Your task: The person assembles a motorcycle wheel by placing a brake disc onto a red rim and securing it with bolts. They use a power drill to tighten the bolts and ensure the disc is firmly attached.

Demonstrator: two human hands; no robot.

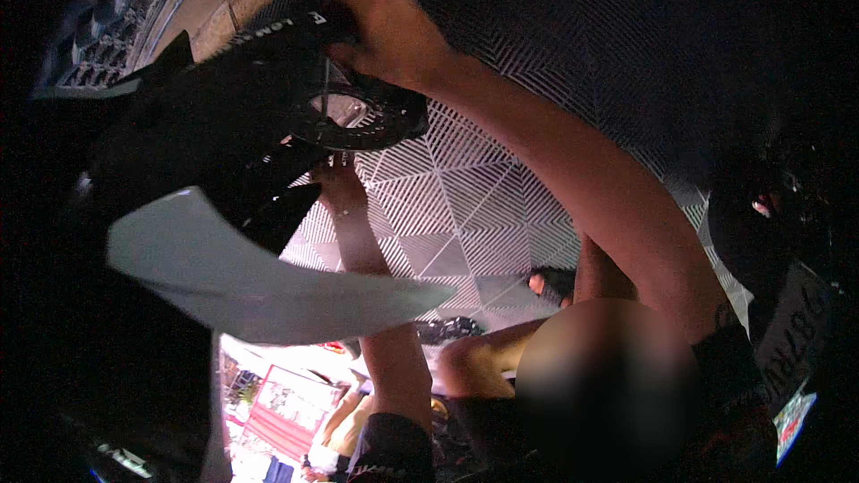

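A black motorcycle tyre (259, 54) with pale lettering on its sidewall fills the upper left, much of it lost in shadow. My right hand (394, 36) reaches across from the right and is closed round the tyre's upper edge, its fingertips in the dark. Below that hand is a round, perforated brake disc (376, 130). My left hand (338, 186) comes up from below to just under the disc, with bent fingers at dark parts there; what they grip is hidden. A pale, curved fairing panel (242, 277) crosses in front of my left forearm.
Ribbed grey floor tiles (483, 188) spread beneath. At the right edge stands another dark vehicle with a number plate (795, 326). A shoe (553, 286) is on the floor. A red and white framed object (282, 411) and a person's arm (344, 429) show at the bright bottom.
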